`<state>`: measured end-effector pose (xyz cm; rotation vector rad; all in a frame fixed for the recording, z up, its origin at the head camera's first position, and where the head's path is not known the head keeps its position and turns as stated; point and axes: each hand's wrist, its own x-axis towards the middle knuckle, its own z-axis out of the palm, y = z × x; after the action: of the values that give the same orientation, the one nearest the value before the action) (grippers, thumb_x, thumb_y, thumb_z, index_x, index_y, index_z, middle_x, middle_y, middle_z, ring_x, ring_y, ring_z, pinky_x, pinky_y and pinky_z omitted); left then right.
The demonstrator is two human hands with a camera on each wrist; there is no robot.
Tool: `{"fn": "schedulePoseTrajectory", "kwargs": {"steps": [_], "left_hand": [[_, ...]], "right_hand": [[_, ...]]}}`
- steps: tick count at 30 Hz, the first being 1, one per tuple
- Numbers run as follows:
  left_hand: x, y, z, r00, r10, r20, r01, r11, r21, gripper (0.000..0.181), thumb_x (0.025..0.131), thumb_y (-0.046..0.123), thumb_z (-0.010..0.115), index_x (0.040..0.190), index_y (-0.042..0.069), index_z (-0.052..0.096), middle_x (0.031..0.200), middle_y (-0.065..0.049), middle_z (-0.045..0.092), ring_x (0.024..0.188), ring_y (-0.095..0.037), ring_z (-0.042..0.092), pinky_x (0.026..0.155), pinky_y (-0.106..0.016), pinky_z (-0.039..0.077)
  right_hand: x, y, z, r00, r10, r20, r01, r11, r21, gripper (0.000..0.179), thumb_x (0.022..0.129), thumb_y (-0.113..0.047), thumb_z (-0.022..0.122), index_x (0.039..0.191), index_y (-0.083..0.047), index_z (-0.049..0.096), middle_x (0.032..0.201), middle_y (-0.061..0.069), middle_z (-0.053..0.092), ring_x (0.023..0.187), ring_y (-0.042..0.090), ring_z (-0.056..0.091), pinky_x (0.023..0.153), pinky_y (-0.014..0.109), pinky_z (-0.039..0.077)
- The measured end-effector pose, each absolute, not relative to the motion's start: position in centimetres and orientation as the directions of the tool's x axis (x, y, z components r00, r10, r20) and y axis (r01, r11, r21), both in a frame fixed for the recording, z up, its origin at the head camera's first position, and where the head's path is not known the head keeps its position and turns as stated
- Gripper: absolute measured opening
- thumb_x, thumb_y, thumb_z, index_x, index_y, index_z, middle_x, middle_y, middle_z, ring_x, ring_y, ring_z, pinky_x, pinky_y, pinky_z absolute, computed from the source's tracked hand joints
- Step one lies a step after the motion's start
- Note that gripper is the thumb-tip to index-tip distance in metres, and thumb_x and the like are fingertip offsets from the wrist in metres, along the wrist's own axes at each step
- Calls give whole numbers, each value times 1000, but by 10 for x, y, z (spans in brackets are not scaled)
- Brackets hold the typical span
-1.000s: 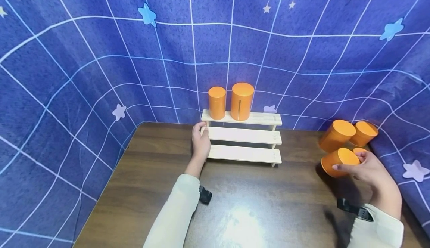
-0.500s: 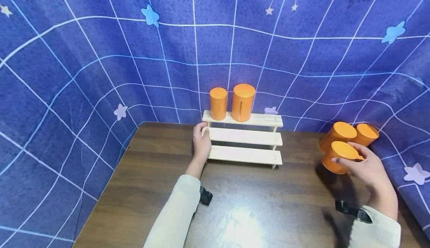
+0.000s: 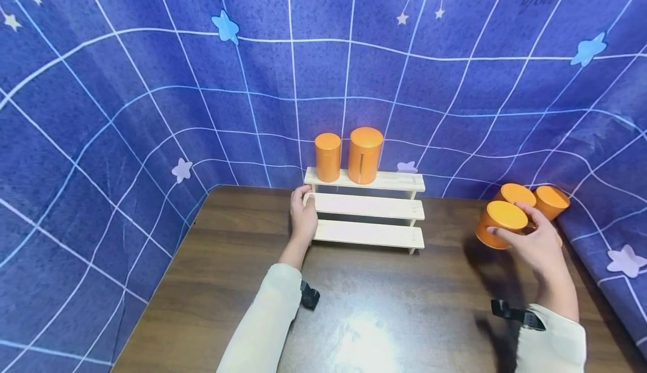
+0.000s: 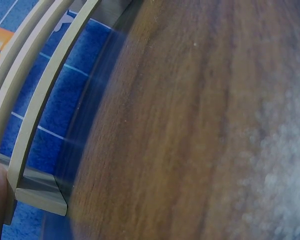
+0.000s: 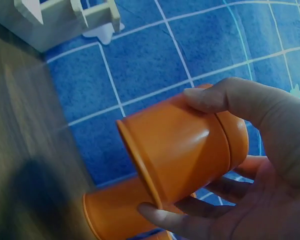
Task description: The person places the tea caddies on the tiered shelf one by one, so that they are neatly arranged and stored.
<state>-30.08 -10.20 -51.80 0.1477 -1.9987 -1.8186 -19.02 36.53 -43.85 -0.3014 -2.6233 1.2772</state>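
In the head view my left hand (image 3: pixel 304 220) grips the left end of a pale wooden three-tier display stand (image 3: pixel 364 204), the thumb at the middle tier. Only a sliver of that hand shows beside the stand (image 4: pixel 45 85) in the left wrist view. My right hand (image 3: pixel 541 249) holds an orange lidded canister (image 3: pixel 497 224) off the table, tilted, thumb on one side and fingers on the other, as the right wrist view confirms. A smaller orange canister (image 3: pixel 327 159) and a larger one (image 3: pixel 365 157) stand upright on the top tier.
More orange canisters, one partly covered (image 3: pixel 515 192) and one at the corner (image 3: pixel 552 200), stand at the right back. Another orange bit peeks out behind the right hand. A blue grid-patterned cloth (image 3: pixel 429 81) hangs around the brown wooden table (image 3: pixel 242 238).
My right hand has moved up and left with the canister, away from the right edge. My left hand and the stand have stayed in place.
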Motion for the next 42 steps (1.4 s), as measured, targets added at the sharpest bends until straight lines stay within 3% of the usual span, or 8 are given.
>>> {"fn": "schedulePoseTrajectory", "kwargs": {"steps": [6, 11, 14, 22, 28, 33, 39, 42], "left_hand": [[-299, -104, -516, -896, -376, 237, 193, 151, 970, 27, 102, 1, 53, 127, 1, 64, 137, -17, 60, 141, -31, 51, 125, -47, 36], [-299, -102, -515, -905, -362, 224, 181, 149, 972, 28, 103, 3, 53, 129, 2, 64, 138, -16, 60, 142, -29, 51, 125, -46, 35], [-299, -101, -515, -907, -359, 221, 179, 147, 973, 28, 103, 4, 53, 130, 2, 64, 138, -16, 59, 142, -28, 51, 125, -45, 35], [-298, -100, -517, -907, -356, 225, 188, 137, 973, 28, 103, 4, 53, 129, 3, 64, 138, -16, 59, 141, -29, 51, 125, -46, 35], [-299, -101, -516, -903, -360, 233, 192, 146, 970, 28, 103, 3, 53, 128, 2, 64, 136, -17, 59, 139, -30, 52, 124, -45, 36], [-300, -101, -517, -901, -359, 244, 201, 153, 968, 27, 102, 2, 53, 127, 1, 64, 135, -18, 59, 137, -31, 53, 123, -45, 37], [-301, -101, -516, -896, -363, 257, 212, 159, 964, 27, 102, 2, 53, 127, -1, 64, 135, -19, 60, 137, -31, 53, 122, -46, 38], [-299, -100, -516, -896, -364, 253, 207, 159, 965, 27, 102, 3, 53, 127, 0, 64, 135, -18, 60, 137, -31, 53, 122, -47, 38]], "right_hand": [[-195, 354, -440, -950, 297, 99, 78, 529, -845, 96, 87, -26, 87, 163, -3, 32, 109, -28, 49, 89, -15, 53, 74, 3, 48], [-196, 349, -438, -931, 336, 142, 52, 507, -861, 91, 86, -22, 89, 159, -3, 40, 108, -32, 50, 91, -16, 54, 75, 1, 48], [-198, 345, -437, -925, 349, 149, 44, 487, -872, 88, 85, -22, 90, 158, -4, 44, 110, -32, 53, 94, -16, 55, 78, 0, 48], [-202, 330, -435, -910, 394, 128, 57, 425, -903, 87, 84, -26, 91, 158, -13, 48, 136, -12, 64, 103, -13, 58, 85, -1, 47], [-206, 322, -436, -918, 371, 138, 37, 428, -903, 83, 85, -30, 90, 156, -13, 50, 137, -9, 65, 106, -12, 58, 87, 0, 47], [-206, 314, -434, -925, 356, 130, 48, 449, -892, 83, 87, -33, 88, 157, -12, 49, 147, 3, 63, 108, -12, 57, 87, -1, 47], [-210, 303, -438, -925, 352, 142, 34, 449, -893, 79, 87, -34, 87, 155, -13, 52, 137, -2, 65, 103, -12, 58, 85, 1, 48], [-210, 298, -440, -934, 328, 144, 21, 453, -891, 80, 88, -34, 87, 156, -13, 50, 140, 4, 64, 105, -12, 57, 87, 1, 48]]}}
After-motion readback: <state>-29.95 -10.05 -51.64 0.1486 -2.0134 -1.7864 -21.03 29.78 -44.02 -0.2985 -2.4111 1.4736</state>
